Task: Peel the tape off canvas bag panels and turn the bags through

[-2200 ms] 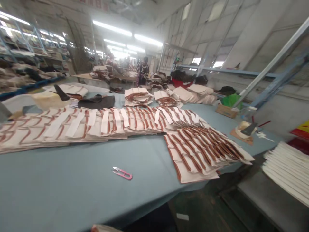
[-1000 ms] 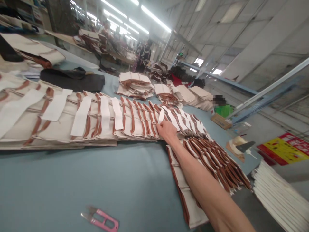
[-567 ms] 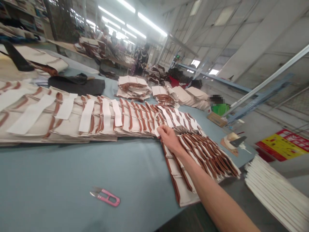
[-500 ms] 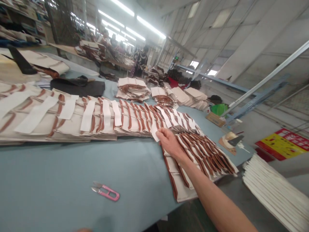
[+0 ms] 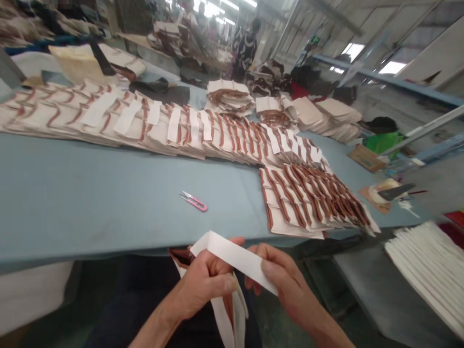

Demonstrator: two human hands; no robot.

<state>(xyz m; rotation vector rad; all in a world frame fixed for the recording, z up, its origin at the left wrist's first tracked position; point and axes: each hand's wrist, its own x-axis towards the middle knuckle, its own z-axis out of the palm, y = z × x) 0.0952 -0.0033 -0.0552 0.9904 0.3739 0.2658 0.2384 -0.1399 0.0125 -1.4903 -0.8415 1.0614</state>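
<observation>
Both my hands are low in front of the blue table [image 5: 90, 193], below its near edge. My left hand [image 5: 205, 285] is closed round a cream bag piece with brown trim [image 5: 234, 309] that hangs down. My right hand [image 5: 281, 280] pinches a white strip [image 5: 235, 256], which is bent into a fold between the two hands. On the table lies a long overlapping row of cream pieces with brown straps and white strips [image 5: 188, 130]. A second fanned stack of the same pieces [image 5: 308, 198] lies at the right.
Pink thread snips [image 5: 195, 201] lie on the table near the middle. A stack of white sheets [image 5: 427, 266] sits on a lower surface at the right. Further piles of cream pieces [image 5: 230, 94] and a person stand beyond the table.
My right hand picked a white strip from the row on the table and drew it back toward me. My left hand has come into view, holding a bag piece. The camera tilted down.
</observation>
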